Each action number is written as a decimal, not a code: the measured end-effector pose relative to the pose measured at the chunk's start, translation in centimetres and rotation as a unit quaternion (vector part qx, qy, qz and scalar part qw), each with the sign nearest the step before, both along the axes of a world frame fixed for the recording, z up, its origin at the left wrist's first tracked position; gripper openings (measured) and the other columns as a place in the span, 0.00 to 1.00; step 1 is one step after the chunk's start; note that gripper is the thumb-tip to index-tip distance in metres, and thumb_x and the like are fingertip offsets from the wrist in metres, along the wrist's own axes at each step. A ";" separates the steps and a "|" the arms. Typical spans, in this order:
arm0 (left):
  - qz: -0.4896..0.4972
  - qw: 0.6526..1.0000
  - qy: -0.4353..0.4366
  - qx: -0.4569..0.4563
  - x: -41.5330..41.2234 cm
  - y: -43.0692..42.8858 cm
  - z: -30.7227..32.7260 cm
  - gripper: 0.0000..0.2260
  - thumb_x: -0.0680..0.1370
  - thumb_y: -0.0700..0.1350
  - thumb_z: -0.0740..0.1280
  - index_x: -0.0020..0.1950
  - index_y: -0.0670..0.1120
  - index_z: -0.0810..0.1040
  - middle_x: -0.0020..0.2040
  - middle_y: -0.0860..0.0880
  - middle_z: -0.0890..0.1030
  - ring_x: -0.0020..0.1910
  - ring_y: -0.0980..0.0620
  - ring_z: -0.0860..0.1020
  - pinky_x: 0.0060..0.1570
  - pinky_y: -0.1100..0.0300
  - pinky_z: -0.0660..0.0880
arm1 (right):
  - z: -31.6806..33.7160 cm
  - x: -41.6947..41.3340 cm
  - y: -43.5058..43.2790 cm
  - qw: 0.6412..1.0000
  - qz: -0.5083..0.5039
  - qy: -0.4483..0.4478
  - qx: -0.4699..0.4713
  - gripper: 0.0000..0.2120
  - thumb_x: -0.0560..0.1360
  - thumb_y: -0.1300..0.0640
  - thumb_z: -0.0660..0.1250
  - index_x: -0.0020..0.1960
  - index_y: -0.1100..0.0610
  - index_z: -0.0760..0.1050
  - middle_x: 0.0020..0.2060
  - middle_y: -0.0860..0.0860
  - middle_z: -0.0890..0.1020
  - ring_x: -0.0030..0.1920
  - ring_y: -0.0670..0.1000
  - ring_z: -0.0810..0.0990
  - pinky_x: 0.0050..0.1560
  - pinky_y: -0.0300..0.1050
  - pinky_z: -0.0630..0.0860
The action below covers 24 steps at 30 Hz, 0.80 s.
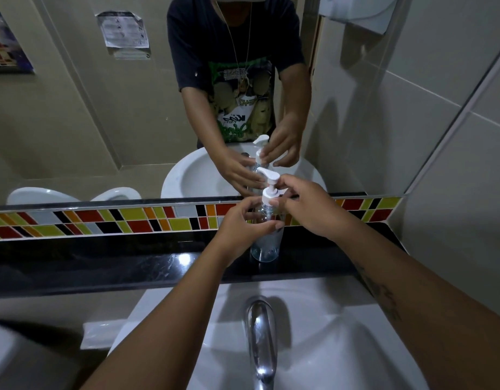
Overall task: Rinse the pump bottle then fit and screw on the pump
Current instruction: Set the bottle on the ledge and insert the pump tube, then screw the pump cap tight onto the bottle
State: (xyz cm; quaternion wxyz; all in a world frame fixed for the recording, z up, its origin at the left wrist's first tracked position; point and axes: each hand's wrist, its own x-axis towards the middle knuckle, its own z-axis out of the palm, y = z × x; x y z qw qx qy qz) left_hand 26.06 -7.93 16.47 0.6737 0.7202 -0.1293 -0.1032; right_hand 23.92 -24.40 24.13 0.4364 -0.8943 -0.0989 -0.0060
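A clear plastic pump bottle (pixel 267 247) stands upright on the black counter ledge (pixel 130 260) behind the sink. My left hand (pixel 240 226) wraps around the bottle's upper body. A white pump (pixel 269 181) sits on the bottle's neck, its nozzle pointing left. My right hand (pixel 308 206) pinches the pump's white collar with thumb and fingertips. The mirror above repeats the bottle and both hands.
A chrome tap (pixel 261 336) arches over the white sink basin (pixel 341 347) directly below my forearms. A band of coloured tiles (pixel 102 220) runs under the mirror (pixel 102 108). A white dispenser (pixel 358 12) hangs on the right wall.
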 end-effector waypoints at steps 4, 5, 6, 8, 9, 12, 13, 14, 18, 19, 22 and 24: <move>0.001 1.000 -0.006 -0.010 -0.2 -0.2 0.1 0.26 0.70 0.45 0.80 0.66 0.51 0.78 0.61 0.55 0.82 0.60 0.55 0.78 0.45 0.66 0.80 | -0.6 0.1 0.4 0.998 -0.009 -0.048 -0.025 0.17 0.74 0.60 0.70 0.63 0.53 0.76 0.55 0.47 0.78 0.55 0.49 0.78 0.58 0.51 0.75; 0.003 1.000 -0.008 -0.011 -0.2 -0.3 0.1 0.26 0.70 0.44 0.80 0.67 0.51 0.78 0.61 0.54 0.82 0.60 0.55 0.78 0.45 0.67 0.80 | -0.8 0.1 0.6 0.998 -0.026 -0.057 -0.020 0.17 0.73 0.60 0.71 0.62 0.55 0.76 0.54 0.49 0.79 0.55 0.50 0.78 0.58 0.51 0.75; 0.006 1.000 -0.010 -0.012 -0.3 -0.4 0.1 0.27 0.70 0.44 0.80 0.67 0.50 0.77 0.60 0.54 0.82 0.60 0.55 0.78 0.44 0.68 0.79 | -1.0 0.1 0.7 0.997 -0.043 -0.067 -0.019 0.16 0.73 0.60 0.71 0.60 0.56 0.77 0.54 0.51 0.79 0.55 0.51 0.78 0.57 0.51 0.76; 0.011 1.000 -0.014 -0.012 -0.5 -0.5 0.0 0.27 0.70 0.43 0.79 0.68 0.49 0.77 0.60 0.54 0.82 0.58 0.56 0.78 0.43 0.69 0.79 | -1.5 0.1 0.9 0.995 -0.071 -0.071 -0.011 0.15 0.71 0.58 0.74 0.56 0.58 0.77 0.52 0.53 0.79 0.53 0.51 0.78 0.55 0.50 0.77; 0.011 1.000 -0.016 -0.013 -0.5 -0.6 0.0 0.27 0.70 0.44 0.79 0.68 0.49 0.77 0.60 0.54 0.82 0.58 0.57 0.79 0.43 0.69 0.78 | -1.6 0.0 1.0 0.994 -0.081 -0.069 -0.003 0.15 0.70 0.56 0.74 0.55 0.58 0.77 0.52 0.52 0.78 0.53 0.50 0.79 0.54 0.47 0.77; 0.012 1.000 -0.019 -0.015 -0.4 -0.5 -0.1 0.28 0.70 0.44 0.80 0.68 0.50 0.77 0.60 0.54 0.82 0.59 0.56 0.79 0.46 0.67 0.79 | -1.8 -0.4 0.7 0.992 -0.105 -0.067 0.000 0.19 0.69 0.52 0.76 0.56 0.56 0.76 0.53 0.50 0.78 0.53 0.47 0.78 0.49 0.39 0.75; 0.013 1.000 -0.018 -0.013 -0.3 -0.5 -0.1 0.28 0.70 0.43 0.80 0.68 0.49 0.77 0.60 0.53 0.83 0.59 0.56 0.80 0.47 0.66 0.79 | -1.8 -0.4 0.6 0.993 -0.102 -0.059 0.000 0.20 0.69 0.53 0.75 0.58 0.55 0.75 0.55 0.49 0.78 0.54 0.47 0.77 0.48 0.38 0.74; 0.013 1.000 -0.017 -0.013 -0.3 -0.5 -0.2 0.28 0.70 0.42 0.80 0.68 0.48 0.77 0.59 0.52 0.83 0.59 0.55 0.80 0.47 0.65 0.80 | -1.8 -0.4 0.6 0.995 -0.085 -0.045 0.010 0.21 0.70 0.53 0.74 0.61 0.54 0.73 0.57 0.49 0.77 0.57 0.47 0.76 0.48 0.37 0.75; -0.001 1.000 -0.008 -0.007 -0.1 -0.3 -0.1 0.27 0.71 0.43 0.79 0.68 0.48 0.76 0.60 0.54 0.81 0.58 0.57 0.79 0.43 0.68 0.79 | -1.8 -0.3 0.5 0.998 -0.011 0.022 0.062 0.21 0.76 0.54 0.66 0.68 0.45 0.70 0.63 0.48 0.78 0.60 0.49 0.78 0.58 0.51 0.78; -0.006 1.000 -0.007 -0.003 0.0 -0.2 0.0 0.27 0.71 0.44 0.79 0.68 0.49 0.76 0.60 0.54 0.81 0.58 0.57 0.79 0.43 0.68 0.79 | -1.8 -0.3 0.3 0.997 -0.013 0.024 0.070 0.19 0.77 0.54 0.66 0.67 0.45 0.71 0.62 0.47 0.79 0.60 0.48 0.78 0.59 0.52 0.77; -0.010 1.000 -0.011 0.009 0.1 -0.1 0.1 0.27 0.70 0.45 0.80 0.67 0.50 0.76 0.61 0.54 0.81 0.59 0.55 0.78 0.43 0.67 0.79 | -1.7 -0.2 0.0 0.996 -0.050 0.002 0.079 0.18 0.74 0.55 0.70 0.64 0.49 0.75 0.57 0.46 0.82 0.57 0.45 0.79 0.61 0.53 0.76; -0.003 1.000 -0.016 0.011 0.0 -0.2 -0.1 0.27 0.70 0.45 0.79 0.68 0.50 0.76 0.62 0.55 0.80 0.60 0.55 0.77 0.42 0.68 0.79 | -1.7 -0.3 0.1 0.995 -0.069 -0.017 0.067 0.17 0.72 0.54 0.72 0.60 0.51 0.76 0.53 0.46 0.82 0.54 0.45 0.80 0.59 0.53 0.77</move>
